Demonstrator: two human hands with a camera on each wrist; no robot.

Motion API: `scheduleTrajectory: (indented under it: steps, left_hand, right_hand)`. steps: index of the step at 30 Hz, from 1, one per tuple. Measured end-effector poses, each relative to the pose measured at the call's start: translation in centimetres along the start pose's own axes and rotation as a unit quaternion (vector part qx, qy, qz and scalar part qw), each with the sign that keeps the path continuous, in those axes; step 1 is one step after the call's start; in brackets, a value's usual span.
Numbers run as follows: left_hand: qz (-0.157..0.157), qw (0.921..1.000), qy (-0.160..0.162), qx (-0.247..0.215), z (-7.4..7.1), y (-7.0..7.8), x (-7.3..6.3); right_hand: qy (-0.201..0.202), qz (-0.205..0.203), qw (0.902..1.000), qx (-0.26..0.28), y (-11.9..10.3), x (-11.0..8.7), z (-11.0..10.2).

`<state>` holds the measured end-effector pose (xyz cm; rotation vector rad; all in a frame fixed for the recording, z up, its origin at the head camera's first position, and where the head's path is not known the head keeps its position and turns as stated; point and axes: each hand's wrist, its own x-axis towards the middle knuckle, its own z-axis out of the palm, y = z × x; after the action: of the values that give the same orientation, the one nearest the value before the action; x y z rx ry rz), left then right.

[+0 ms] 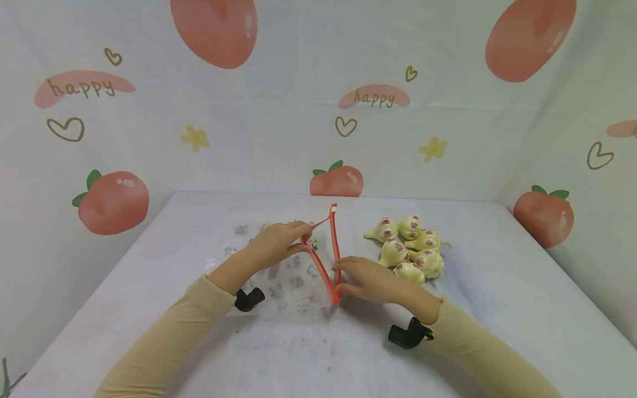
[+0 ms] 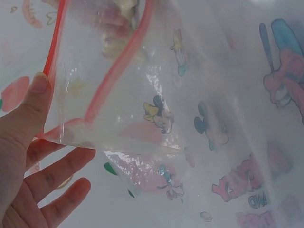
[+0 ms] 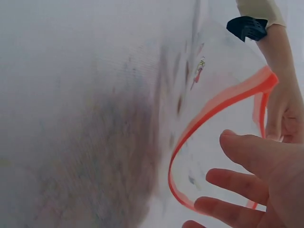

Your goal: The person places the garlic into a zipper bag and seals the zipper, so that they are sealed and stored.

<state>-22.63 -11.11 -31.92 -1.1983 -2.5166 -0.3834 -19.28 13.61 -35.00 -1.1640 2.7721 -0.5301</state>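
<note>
A clear plastic zip bag [image 1: 297, 282] with cartoon prints lies on the table, its red-edged mouth gaping toward the right. My left hand [image 1: 276, 243] pinches the red rim [image 2: 49, 57] between thumb and fingers, and holds that side up. At the mouth, my right hand [image 1: 373, 281] has its thumb and fingers spread apart, with the fingertips at the red edge [image 3: 190, 130]. Nothing is pinched between them in the right wrist view. Beyond the right hand sit several garlic bulbs [image 1: 395, 252] in a cluster, pale with purple-red streaks.
The table [image 1: 308, 359] has a whitish cover. Behind it hangs a white cloth [image 1: 278, 149] printed with fruit, hearts and flowers. Black wrist mounts [image 1: 409, 334] sit under both forearms.
</note>
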Motion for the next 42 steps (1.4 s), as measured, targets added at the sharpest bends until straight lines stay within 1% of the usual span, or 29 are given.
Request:
scheduleTrajectory:
  steps: [3,10,14,19,24,30,32,36,42]
  left_hand:
    - [0.006,1.0,0.006,-0.002,0.0,0.0,0.0]
    - [0.011,0.9999,0.012,-0.003,0.3,-0.2,-0.1]
    - [0.013,0.9998,0.013,-0.006,0.4,-0.3,-0.2]
    - [0.014,0.9998,0.013,-0.006,0.4,-0.2,-0.2]
    - [0.017,0.9997,0.018,-0.005,0.4,-0.2,-0.2]
    - [0.014,0.9998,0.016,-0.003,0.4,-0.2,-0.2]
    - [0.011,0.9998,0.014,-0.004,0.3,-0.2,-0.2]
    - [0.011,0.9998,0.013,-0.005,0.3,-0.2,-0.3]
    - [0.017,0.9996,0.02,-0.007,0.4,-0.3,-0.3]
  right_hand:
    - [0.021,-0.006,0.9998,0.0,0.2,-0.4,-0.4]
    - [0.058,0.021,0.9979,0.018,0.8,-1.5,-1.6]
    - [0.087,0.024,0.9955,0.028,1.5,-2.3,-2.1]
    - [0.13,0.017,0.9906,0.037,2.5,-3.4,-2.9]
    - [0.155,0.01,0.9866,0.05,3.8,-4.5,-3.8]
    - [0.15,0.016,0.9864,0.066,5.2,-6.1,-4.8]
    - [0.14,0.028,0.987,0.074,5.6,-6.6,-5.0]
    - [0.126,0.044,0.9879,0.079,6.2,-7.4,-5.1]
    - [0.115,0.046,0.9894,0.076,6.7,-8.2,-4.7]
